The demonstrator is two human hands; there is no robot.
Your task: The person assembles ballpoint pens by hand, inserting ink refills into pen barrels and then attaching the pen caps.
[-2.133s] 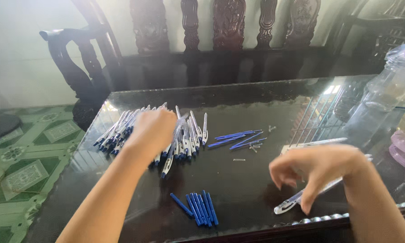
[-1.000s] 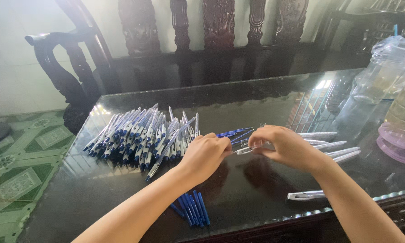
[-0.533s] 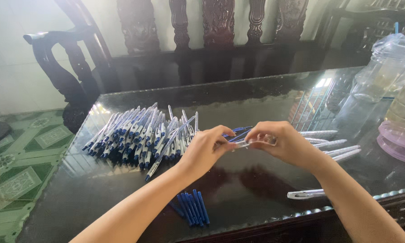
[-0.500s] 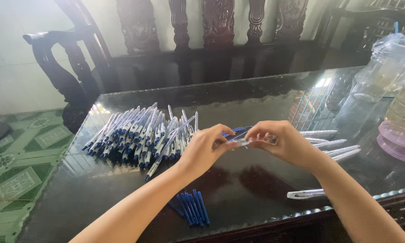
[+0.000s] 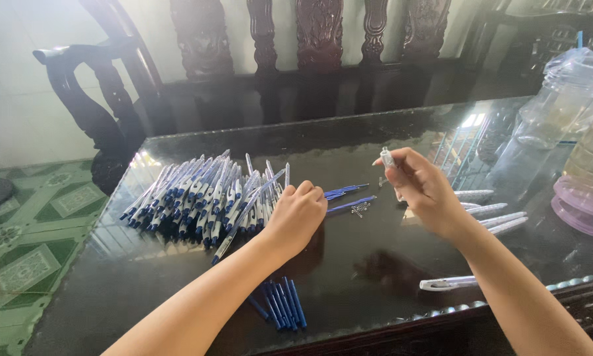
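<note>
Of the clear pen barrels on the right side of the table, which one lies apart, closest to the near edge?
The lone clear pen barrel near the table's front edge, below the right forearm. The other clear barrels lie together farther back, beyond the right hand.

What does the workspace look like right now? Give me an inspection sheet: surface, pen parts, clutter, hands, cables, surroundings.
Surface: dark glossy table, reflective, with a beaded front edge.
Job's things: big pile of white-and-blue pens at left; loose blue refills mid-table; tiny springs beside them; blue parts near the front edge; clear barrels at right; one clipped pen piece in front.
Clutter: clear plastic jars and a purple-rimmed lid at far right.
Hands: left hand rests at the pile's edge; right hand is raised, pinching a small clear piece.
Cables: nothing seen.
Surroundings: carved dark wooden bench behind; green patterned floor tiles at left.
</note>
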